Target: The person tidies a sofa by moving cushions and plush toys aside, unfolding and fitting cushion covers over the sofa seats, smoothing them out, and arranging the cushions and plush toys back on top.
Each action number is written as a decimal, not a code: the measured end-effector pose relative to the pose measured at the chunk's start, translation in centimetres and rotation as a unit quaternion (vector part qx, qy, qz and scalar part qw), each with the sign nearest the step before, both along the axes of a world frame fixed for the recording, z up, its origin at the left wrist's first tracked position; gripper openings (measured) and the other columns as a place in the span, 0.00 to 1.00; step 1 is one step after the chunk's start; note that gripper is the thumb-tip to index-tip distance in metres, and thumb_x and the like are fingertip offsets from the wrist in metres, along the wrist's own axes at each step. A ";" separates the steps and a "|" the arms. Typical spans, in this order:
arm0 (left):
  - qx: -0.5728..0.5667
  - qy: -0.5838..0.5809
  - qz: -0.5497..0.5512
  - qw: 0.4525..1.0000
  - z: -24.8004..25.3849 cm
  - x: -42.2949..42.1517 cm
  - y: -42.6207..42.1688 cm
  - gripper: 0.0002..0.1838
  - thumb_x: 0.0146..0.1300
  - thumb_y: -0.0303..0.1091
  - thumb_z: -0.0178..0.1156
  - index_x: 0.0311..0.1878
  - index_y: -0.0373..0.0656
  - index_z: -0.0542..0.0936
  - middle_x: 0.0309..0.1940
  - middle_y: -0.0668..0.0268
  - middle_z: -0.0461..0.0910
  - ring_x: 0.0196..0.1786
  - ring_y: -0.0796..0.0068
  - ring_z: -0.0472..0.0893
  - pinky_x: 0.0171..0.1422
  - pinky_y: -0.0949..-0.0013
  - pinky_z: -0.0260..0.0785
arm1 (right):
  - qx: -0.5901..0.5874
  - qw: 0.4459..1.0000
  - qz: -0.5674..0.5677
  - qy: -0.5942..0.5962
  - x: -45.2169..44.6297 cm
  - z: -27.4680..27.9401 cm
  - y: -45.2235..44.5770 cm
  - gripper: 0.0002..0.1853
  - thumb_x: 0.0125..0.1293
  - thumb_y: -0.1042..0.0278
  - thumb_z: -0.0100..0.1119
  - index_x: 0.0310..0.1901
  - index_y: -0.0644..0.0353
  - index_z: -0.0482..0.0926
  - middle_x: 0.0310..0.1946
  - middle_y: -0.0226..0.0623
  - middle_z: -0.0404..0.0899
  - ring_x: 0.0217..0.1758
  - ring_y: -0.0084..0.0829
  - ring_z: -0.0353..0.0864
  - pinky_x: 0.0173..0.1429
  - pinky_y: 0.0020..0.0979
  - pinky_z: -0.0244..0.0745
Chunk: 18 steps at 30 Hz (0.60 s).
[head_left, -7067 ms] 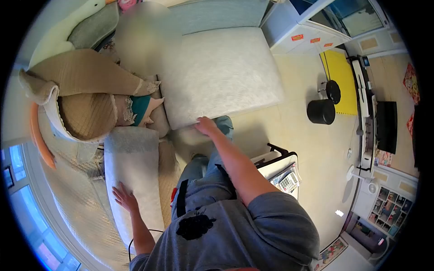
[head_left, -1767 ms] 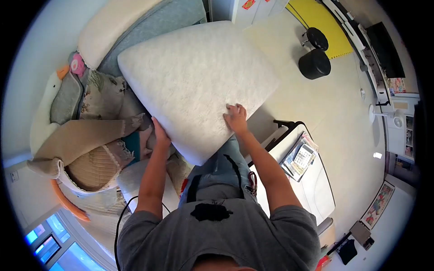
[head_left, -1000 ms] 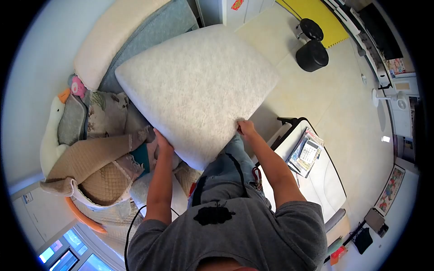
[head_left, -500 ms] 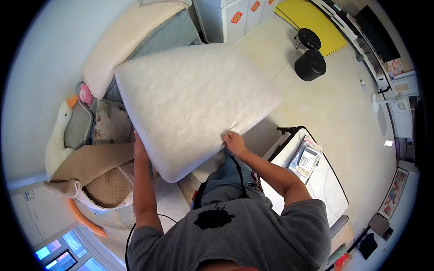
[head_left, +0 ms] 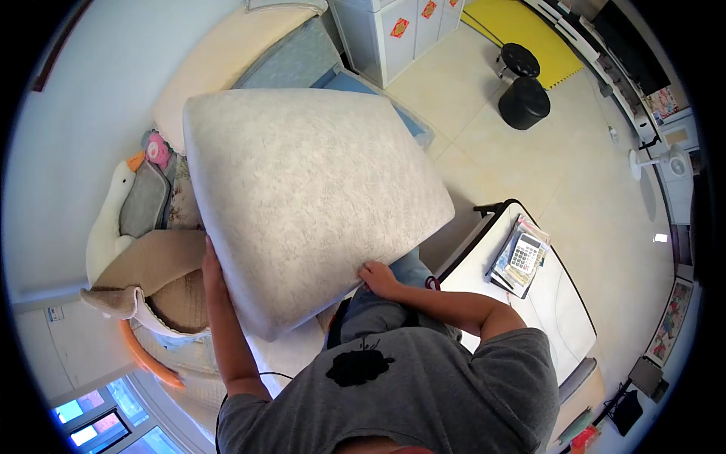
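The cushion [head_left: 318,197], large and pale, is in front of the person, set askew over the sofa [head_left: 291,59], whose blue base [head_left: 352,83] shows past its far edge. The left hand [head_left: 212,266] is held fairly flat along the cushion's left side; its exact grip is partly hidden. The right hand [head_left: 376,277] has its fingers curled onto the near edge, gripping there.

A brown blanket [head_left: 170,257] lies beside the left hand, with a goose toy [head_left: 113,216], a grey pillow [head_left: 145,200] and a pink toy [head_left: 157,150] beyond it. The person's legs [head_left: 370,314] are close against the near edge. To the right, the white tabletop [head_left: 556,310] stands near the right arm, bearing papers [head_left: 501,266] and a calculator [head_left: 525,252]. Two black stools [head_left: 523,104] are well apart on the floor [head_left: 491,163], near a yellow mat [head_left: 529,41].
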State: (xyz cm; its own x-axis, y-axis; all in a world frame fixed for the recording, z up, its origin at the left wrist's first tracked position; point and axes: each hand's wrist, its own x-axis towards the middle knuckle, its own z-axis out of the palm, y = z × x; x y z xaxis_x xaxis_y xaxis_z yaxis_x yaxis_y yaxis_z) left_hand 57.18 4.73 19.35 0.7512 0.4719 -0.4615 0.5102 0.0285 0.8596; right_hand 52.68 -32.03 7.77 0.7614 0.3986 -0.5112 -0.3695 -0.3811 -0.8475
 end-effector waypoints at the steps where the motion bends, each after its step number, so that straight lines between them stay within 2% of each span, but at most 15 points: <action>1: 0.063 0.004 -0.040 0.997 -0.4 -0.3 1.4 0.32 0.62 0.55 0.34 0.55 0.34 0.64 0.48 0.55 0.71 0.47 0.66 0.72 0.52 0.69 0.63 | 0.000 1.000 0.000 0.001 -0.3 0.5 0.2 0.17 0.55 0.60 0.42 0.20 0.68 0.70 0.15 0.44 0.72 0.19 0.37 0.74 0.30 0.38 0.67; 4: 0.009 -0.036 -0.057 0.998 -0.4 0.6 4.3 0.32 0.63 0.54 0.32 0.54 0.33 0.65 0.49 0.55 0.70 0.47 0.66 0.72 0.52 0.69 0.62 | 0.062 0.998 -0.011 0.002 -0.2 1.4 1.3 0.18 0.55 0.61 0.43 0.20 0.69 0.71 0.14 0.43 0.72 0.18 0.34 0.73 0.27 0.36 0.67; 8: 0.058 -0.005 -0.071 0.996 4.8 4.5 3.0 0.31 0.63 0.53 0.32 0.54 0.33 0.65 0.50 0.54 0.69 0.48 0.68 0.72 0.52 0.69 0.62 | 0.149 0.984 -0.065 0.077 -0.2 1.1 3.7 0.14 0.56 0.64 0.44 0.24 0.69 0.71 0.15 0.39 0.71 0.16 0.29 0.71 0.23 0.31 0.67; 10: 0.138 -0.075 -0.148 0.977 7.1 6.6 0.5 0.32 0.62 0.54 0.38 0.57 0.33 0.61 0.50 0.53 0.68 0.50 0.67 0.70 0.54 0.69 0.60 | 0.182 0.973 -0.084 0.116 0.4 1.2 4.2 0.13 0.56 0.65 0.44 0.25 0.68 0.70 0.16 0.38 0.71 0.17 0.27 0.71 0.23 0.29 0.68; 11: 0.140 -0.071 -0.149 0.976 8.5 7.5 -1.0 0.32 0.62 0.54 0.38 0.57 0.33 0.61 0.50 0.53 0.68 0.50 0.67 0.70 0.54 0.69 0.60 | 0.200 0.965 -0.098 0.141 0.8 1.4 4.3 0.11 0.56 0.66 0.44 0.25 0.66 0.70 0.16 0.36 0.70 0.18 0.26 0.71 0.23 0.27 0.68; 13: 0.279 -0.038 -0.145 0.949 11.3 9.1 -4.4 0.35 0.59 0.52 0.45 0.61 0.34 0.54 0.52 0.51 0.66 0.54 0.65 0.67 0.58 0.70 0.56 | 0.219 0.954 -0.111 0.171 1.4 1.9 4.4 0.10 0.56 0.67 0.44 0.24 0.64 0.69 0.16 0.34 0.69 0.19 0.25 0.71 0.23 0.26 0.68; 15: 0.306 -0.061 -0.182 0.932 14.3 9.8 -7.9 0.36 0.57 0.51 0.48 0.62 0.35 0.52 0.54 0.50 0.64 0.56 0.64 0.64 0.59 0.69 0.54 | 0.257 0.924 -0.149 0.243 2.3 2.7 4.4 0.08 0.56 0.67 0.44 0.24 0.62 0.68 0.17 0.33 0.67 0.20 0.24 0.71 0.24 0.25 0.69; 18: 0.339 -0.073 -0.237 0.908 15.2 11.5 -9.5 0.39 0.55 0.48 0.52 0.63 0.35 0.49 0.57 0.49 0.60 0.59 0.63 0.61 0.61 0.69 0.51 | 0.271 0.918 -0.139 0.252 3.0 3.2 4.8 0.08 0.56 0.68 0.44 0.23 0.59 0.68 0.17 0.31 0.67 0.22 0.25 0.72 0.25 0.24 0.69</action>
